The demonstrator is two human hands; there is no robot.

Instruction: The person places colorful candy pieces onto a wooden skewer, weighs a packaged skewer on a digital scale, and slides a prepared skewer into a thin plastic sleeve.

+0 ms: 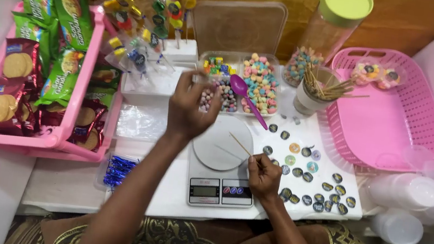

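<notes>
Head view is showing us looking down at our two bare hands over a small white table (80,188), our left hand (190,107) reaching forward with its back to us, fingers curled and fingertips pinched near a divided clear tray (239,83) of pastel candies; we cannot tell whether anything is sitting between those fingertips. Our right hand (264,176) is resting at the near right corner of a kitchen scale (221,164), closed in a pinch on the lower end of a thin wooden skewer (240,144), which is slanting up and to the left so that its free tip is hanging over the scale's round white plate. A purple spoon (248,99) is lying in the candy tray with its handle sticking out toward the scale. Just right of the scale, round stickers (307,176) are lying scattered on the tabletop, dark ones and pastel ones mixed. Behind them a cup (316,93) is holding a bunch of skewers, and a tall jar with a green lid (334,25) is standing beside it with candies at its bottom. A pink basket (391,114) is sitting at the right, empty but for two wrapped sweets at its far end, with clear plastic lids (414,193) stacked near it. At the left a pink crate (68,130) is holding biscuit packets, and finished candy skewers (151,24) are standing behind the tray
</notes>
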